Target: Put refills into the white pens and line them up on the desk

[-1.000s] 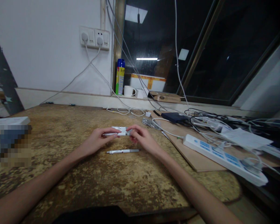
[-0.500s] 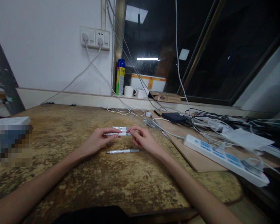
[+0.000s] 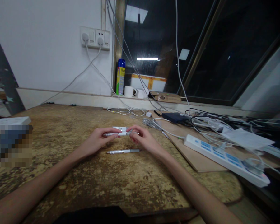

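Several white and silver pens (image 3: pixel 122 130) lie side by side in a small row on the wooden table, seen between both hands. My left hand (image 3: pixel 102 136) has its fingertips over the row's left end and its thumb against the nearest pen. At the right end, my right hand (image 3: pixel 142 136) bends its index finger and thumb around the pens; its lower fingers are curled and partly hidden. Closer to me, apart from both hands, one more silver and white pen (image 3: pixel 123 151) lies crosswise on the table.
To the right, a white power strip (image 3: pixel 224 158) lies partly on a brown board (image 3: pixel 189 155), near tangled cables and a dark box (image 3: pixel 175 117). A spray can (image 3: pixel 120 77) and white mug (image 3: pixel 130 91) stand on the sill. Thin white cable (image 3: pixel 121 111) lies behind the pens.
My right thumb and fingers have shifted slightly, and the right tip of the nearest pen in the row now shows. My left hand and the separate pen look unmoved.
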Action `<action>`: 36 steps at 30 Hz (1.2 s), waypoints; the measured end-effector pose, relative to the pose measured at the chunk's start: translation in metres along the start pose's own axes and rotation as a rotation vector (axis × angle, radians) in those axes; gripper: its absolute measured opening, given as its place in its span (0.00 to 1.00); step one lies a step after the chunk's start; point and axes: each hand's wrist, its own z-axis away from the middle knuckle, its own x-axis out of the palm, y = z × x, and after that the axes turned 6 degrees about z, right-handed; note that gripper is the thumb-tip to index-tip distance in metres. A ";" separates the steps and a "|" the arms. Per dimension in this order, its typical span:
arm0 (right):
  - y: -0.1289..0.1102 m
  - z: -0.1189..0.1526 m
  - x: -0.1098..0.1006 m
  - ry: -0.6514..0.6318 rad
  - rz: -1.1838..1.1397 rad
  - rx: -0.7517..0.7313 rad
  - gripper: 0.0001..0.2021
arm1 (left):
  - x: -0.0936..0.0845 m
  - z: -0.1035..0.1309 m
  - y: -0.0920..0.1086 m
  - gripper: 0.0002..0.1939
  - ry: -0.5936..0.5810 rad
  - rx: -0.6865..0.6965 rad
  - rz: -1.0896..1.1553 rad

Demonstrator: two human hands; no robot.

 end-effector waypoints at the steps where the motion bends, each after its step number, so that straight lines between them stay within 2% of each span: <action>1: 0.000 0.000 0.000 -0.003 0.001 -0.003 0.12 | 0.000 0.000 0.001 0.17 -0.001 -0.003 0.001; 5: 0.001 0.000 0.000 -0.022 -0.027 0.025 0.14 | 0.001 0.000 0.001 0.16 -0.011 -0.010 0.004; 9: -0.001 -0.001 0.000 0.013 0.001 -0.011 0.13 | 0.000 0.000 -0.001 0.16 -0.017 -0.001 -0.006; 15: -0.002 0.001 0.001 -0.044 -0.062 0.056 0.15 | 0.000 0.001 0.000 0.16 -0.052 0.019 -0.021; 21: -0.003 0.000 -0.001 0.040 0.054 -0.052 0.13 | 0.002 0.001 0.003 0.16 -0.016 0.001 -0.004; 25: -0.007 0.001 -0.002 0.002 0.059 -0.056 0.14 | 0.001 0.000 -0.001 0.17 -0.008 0.018 -0.010; 34: -0.006 0.004 -0.005 -0.079 -0.065 0.018 0.13 | -0.002 0.006 0.012 0.15 0.041 0.165 -0.268; 36: -0.005 0.003 -0.006 -0.076 -0.094 0.046 0.13 | -0.002 0.005 0.012 0.15 0.047 0.149 -0.253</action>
